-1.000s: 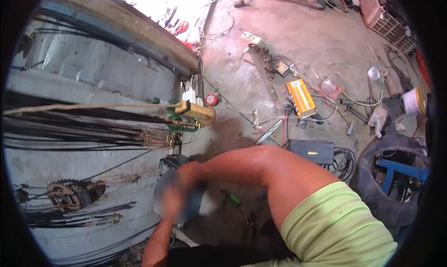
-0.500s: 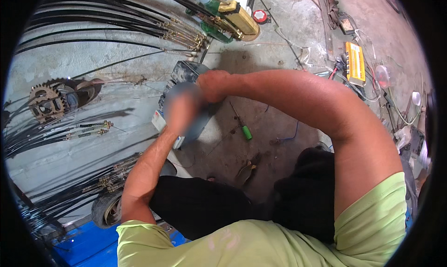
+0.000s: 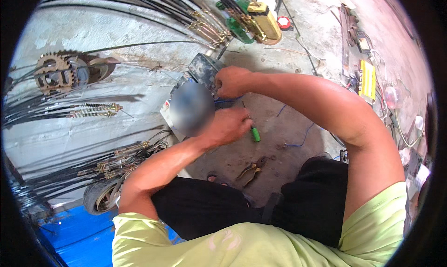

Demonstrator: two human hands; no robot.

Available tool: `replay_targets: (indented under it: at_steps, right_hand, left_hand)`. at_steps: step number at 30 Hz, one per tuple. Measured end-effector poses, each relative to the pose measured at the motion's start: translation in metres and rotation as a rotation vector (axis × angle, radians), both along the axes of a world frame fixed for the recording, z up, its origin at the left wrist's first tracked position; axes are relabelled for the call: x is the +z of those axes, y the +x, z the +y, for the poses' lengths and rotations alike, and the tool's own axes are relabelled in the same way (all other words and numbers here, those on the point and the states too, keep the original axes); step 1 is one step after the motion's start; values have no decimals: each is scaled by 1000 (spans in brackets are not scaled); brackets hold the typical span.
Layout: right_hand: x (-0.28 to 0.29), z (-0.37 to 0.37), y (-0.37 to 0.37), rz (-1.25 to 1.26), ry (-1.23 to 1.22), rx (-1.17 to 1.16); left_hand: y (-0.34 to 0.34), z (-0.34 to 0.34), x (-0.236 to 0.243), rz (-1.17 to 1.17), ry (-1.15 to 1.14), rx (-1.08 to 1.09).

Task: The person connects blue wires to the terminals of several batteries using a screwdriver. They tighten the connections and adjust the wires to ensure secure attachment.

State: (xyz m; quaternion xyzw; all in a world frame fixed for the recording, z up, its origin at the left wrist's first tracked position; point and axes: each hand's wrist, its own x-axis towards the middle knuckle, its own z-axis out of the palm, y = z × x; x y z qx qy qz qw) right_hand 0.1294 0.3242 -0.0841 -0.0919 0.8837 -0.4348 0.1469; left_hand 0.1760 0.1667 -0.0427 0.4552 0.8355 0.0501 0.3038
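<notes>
A dark grey, boxy object (image 3: 203, 67), partly blurred out, stands on the floor by the wall. My right hand (image 3: 234, 82) is closed at the box's right edge, thumb and fingers pressed together; whatever lies between them is hidden. Lower down, my left hand (image 3: 228, 126) has its fingers curled, just right of the blurred area and beside the shaft of a green-handled screwdriver (image 3: 255, 134). What it holds, if anything, cannot be made out. Between the hands runs a short stretch of blue wire (image 3: 228, 101).
Pliers (image 3: 251, 170) lie on the floor before my knees, with a loose blue wire (image 3: 303, 140) to their right. Black cables (image 3: 153, 46) and a sprocket (image 3: 55, 73) line the left wall. Green bottles (image 3: 240, 30), a yellow container (image 3: 264, 22) and a yellow box (image 3: 367, 81) are farther off.
My left hand has moved off the box, rightward and toward the screwdriver. My right hand stays closed at the box's edge. The whole view has shifted slightly, and the blue wire between the hands now shows.
</notes>
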Motion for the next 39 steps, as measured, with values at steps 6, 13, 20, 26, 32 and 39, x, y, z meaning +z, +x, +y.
replay_targets:
  at_steps: [6,13,20,26,32,39]
  right_hand:
    - [-12,8,1,13,-37,-16]
    - [-25,7,1,85,-117,-1]
    - [-22,11,-2,127,-163,4]
    - [-19,9,2,51,-155,-8]
    - [-24,9,-1,99,-167,24]
    - [-25,13,3,45,-243,-13]
  left_hand:
    - [41,12,-121,-167,-95,1]
    - [53,-8,-112,-46,-116,182]
    - [72,-44,-157,24,-98,281]
    - [45,-23,-88,-176,-227,158]
    - [-12,-35,55,-254,-10,-102]
    - [-41,-63,143,202,242,239]
